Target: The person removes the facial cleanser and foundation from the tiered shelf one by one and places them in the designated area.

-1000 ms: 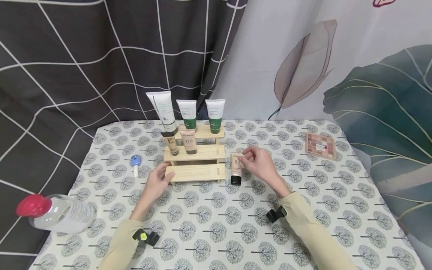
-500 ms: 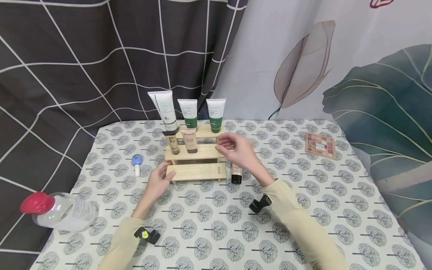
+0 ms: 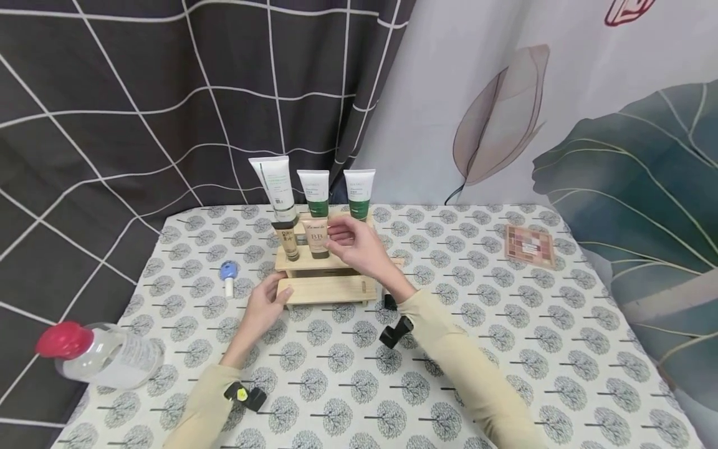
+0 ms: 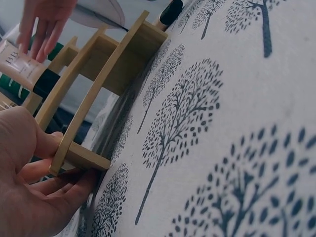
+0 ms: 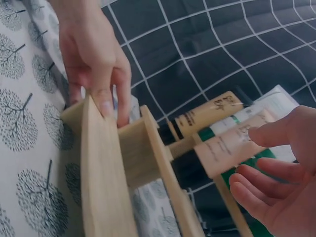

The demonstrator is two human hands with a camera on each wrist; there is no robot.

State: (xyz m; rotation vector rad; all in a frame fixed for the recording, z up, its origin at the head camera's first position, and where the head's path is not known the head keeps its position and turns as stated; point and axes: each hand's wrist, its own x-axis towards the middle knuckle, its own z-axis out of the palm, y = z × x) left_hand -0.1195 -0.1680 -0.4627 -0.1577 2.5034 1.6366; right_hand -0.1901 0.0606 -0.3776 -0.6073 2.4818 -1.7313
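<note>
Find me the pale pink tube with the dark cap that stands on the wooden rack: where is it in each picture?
Head: pale pink, dark-capped tube just left of centre, beside the right hand.
Left wrist: tube at the upper left.
Right wrist: tube right of centre, by the same hand.
Shared landmark: the light wooden stepped rack, its lowest step gripped by the left hand.

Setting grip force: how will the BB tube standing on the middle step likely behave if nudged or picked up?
Likely tippy: the BB tube stands on its dark cap on the narrow middle step. Probably squeezable, since its body flattens toward the top. Likely light: it's smaller than the green-and-white tube behind it.
</note>
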